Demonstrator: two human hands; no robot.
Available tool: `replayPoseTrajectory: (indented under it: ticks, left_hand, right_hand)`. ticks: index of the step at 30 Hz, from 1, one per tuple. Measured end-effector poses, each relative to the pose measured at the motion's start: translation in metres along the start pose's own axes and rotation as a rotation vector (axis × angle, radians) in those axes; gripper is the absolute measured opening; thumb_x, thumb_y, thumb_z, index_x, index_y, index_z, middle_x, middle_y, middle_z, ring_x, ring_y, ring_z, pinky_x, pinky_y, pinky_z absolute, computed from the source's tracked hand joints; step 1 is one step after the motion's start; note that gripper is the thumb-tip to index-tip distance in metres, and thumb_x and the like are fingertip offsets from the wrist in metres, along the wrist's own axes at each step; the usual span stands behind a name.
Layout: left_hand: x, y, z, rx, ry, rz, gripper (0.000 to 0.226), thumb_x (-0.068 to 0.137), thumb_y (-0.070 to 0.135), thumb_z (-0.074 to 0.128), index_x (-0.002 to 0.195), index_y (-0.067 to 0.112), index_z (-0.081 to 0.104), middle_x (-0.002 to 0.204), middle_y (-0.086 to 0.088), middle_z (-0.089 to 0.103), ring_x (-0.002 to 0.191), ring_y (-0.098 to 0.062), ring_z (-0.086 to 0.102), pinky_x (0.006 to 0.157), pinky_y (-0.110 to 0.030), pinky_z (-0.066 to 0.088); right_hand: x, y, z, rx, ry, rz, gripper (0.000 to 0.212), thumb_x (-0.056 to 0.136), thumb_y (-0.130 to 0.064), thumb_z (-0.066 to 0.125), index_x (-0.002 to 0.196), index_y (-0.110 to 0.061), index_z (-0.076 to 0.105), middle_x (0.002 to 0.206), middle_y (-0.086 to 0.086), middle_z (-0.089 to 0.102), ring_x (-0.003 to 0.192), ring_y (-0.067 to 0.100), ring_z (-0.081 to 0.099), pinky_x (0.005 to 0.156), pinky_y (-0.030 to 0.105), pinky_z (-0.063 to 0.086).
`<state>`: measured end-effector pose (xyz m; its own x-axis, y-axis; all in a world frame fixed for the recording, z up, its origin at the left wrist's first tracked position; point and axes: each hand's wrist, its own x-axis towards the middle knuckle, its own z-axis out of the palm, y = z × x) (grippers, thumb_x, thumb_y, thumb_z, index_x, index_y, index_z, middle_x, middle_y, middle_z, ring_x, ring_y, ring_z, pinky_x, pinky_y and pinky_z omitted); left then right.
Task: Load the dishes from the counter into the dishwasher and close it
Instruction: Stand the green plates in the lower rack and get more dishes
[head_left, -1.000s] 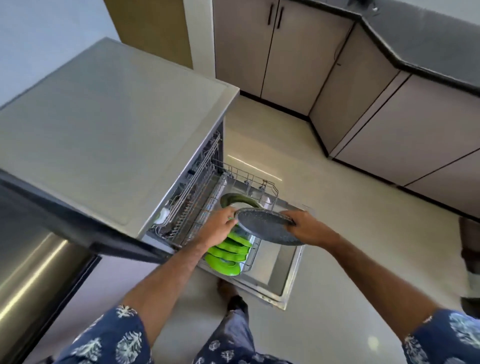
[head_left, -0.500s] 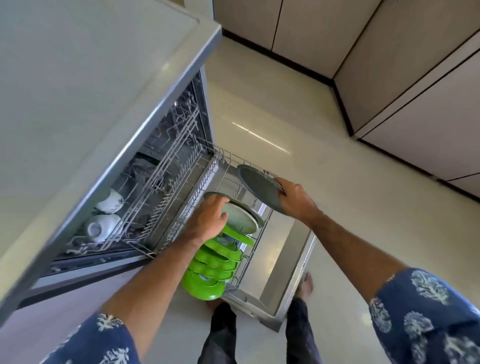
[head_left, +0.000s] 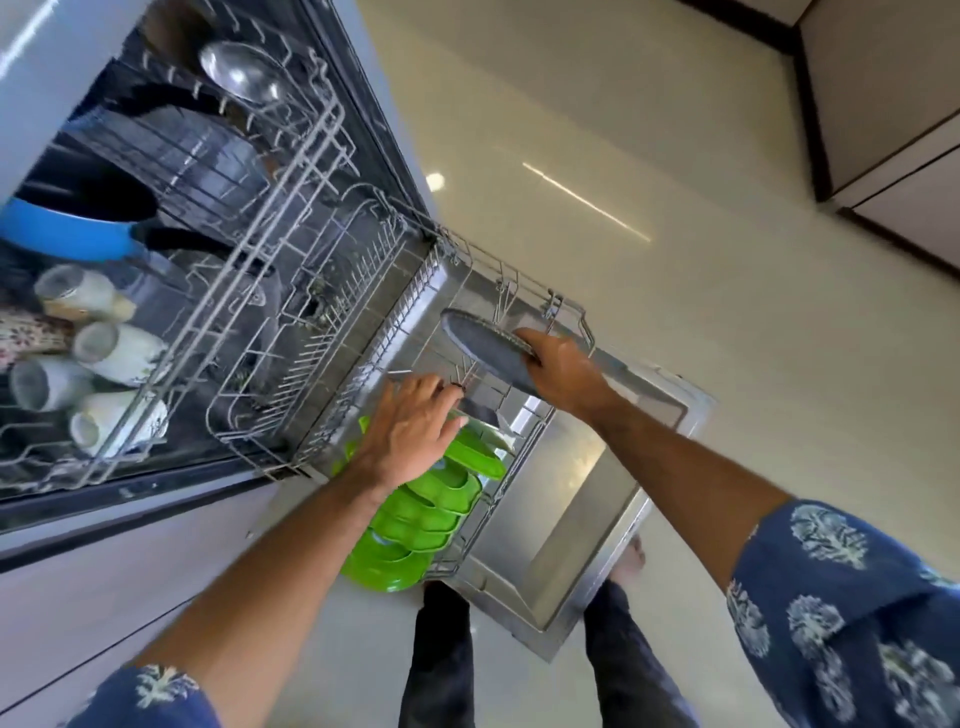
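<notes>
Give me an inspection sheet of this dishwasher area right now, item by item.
Surface: open dishwasher door, lower rack pulled out over it.
Job's things: grey plate tilted over the lower rack; green plates standing in a row.
Clutter: white cups, blue pan, ladle in the upper rack.
Hands: right hand grips the grey plate; left hand over the green plates, hold unclear.
Cables: nothing seen.
Surroundings: pale floor, cabinets.

The person wore a dark blue shirt (head_left: 852, 613) with short sleeves, printed all over with pale leafy sprigs, and dark trousers (head_left: 441, 670); both forearms and the feet were bare.
</notes>
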<state>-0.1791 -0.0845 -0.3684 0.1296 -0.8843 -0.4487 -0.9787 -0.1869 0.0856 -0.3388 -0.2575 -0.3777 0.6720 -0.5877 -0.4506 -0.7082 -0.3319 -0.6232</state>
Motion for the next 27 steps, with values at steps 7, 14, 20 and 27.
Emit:
replayPoseTrajectory:
  ticks: [7, 14, 20, 27]
  left_hand:
    - [-0.013, -0.008, 0.009, 0.019, -0.022, 0.011, 0.050, 0.100, 0.055, 0.025, 0.138, 0.029, 0.043, 0.136, 0.004, 0.049, 0.126, -0.016, 0.046, 0.102, -0.041, 0.037]
    - [-0.014, -0.011, 0.011, 0.006, -0.026, 0.008, 0.063, 0.096, 0.063, 0.018, 0.140, 0.026, 0.045, 0.141, 0.002, 0.049, 0.131, -0.018, 0.046, 0.110, -0.055, 0.031]
    - [-0.017, -0.011, 0.009, -0.019, -0.052, 0.002, 0.066, 0.096, 0.063, 0.014, 0.139, 0.025, 0.046, 0.141, 0.001, 0.050, 0.131, -0.019, 0.048, 0.112, -0.063, 0.029]
    - [-0.022, -0.013, 0.012, -0.034, -0.082, -0.014, 0.062, 0.096, 0.064, 0.017, 0.141, 0.028, 0.041, 0.142, 0.002, 0.047, 0.134, -0.018, 0.045, 0.116, -0.064, 0.020]
  right_hand:
    - [0.017, -0.004, 0.037, 0.011, -0.042, 0.013, 0.047, 0.094, -0.003, 0.047, 0.138, -0.020, 0.055, 0.123, 0.019, 0.066, 0.110, 0.037, 0.064, 0.090, 0.040, 0.051]
    - [0.030, -0.003, 0.058, 0.011, -0.078, 0.022, 0.047, 0.094, -0.002, 0.046, 0.137, -0.019, 0.053, 0.118, 0.021, 0.067, 0.104, 0.037, 0.065, 0.086, 0.041, 0.053]
    - [0.021, -0.012, 0.031, 0.009, 0.049, 0.012, 0.045, 0.097, -0.013, 0.048, 0.140, -0.028, 0.051, 0.120, 0.015, 0.068, 0.105, 0.034, 0.066, 0.088, 0.042, 0.054]
    - [-0.011, -0.022, 0.021, 0.072, 0.121, -0.100, 0.042, 0.095, -0.017, 0.051, 0.134, -0.033, 0.052, 0.101, 0.009, 0.073, 0.088, 0.030, 0.069, 0.073, 0.032, 0.049]
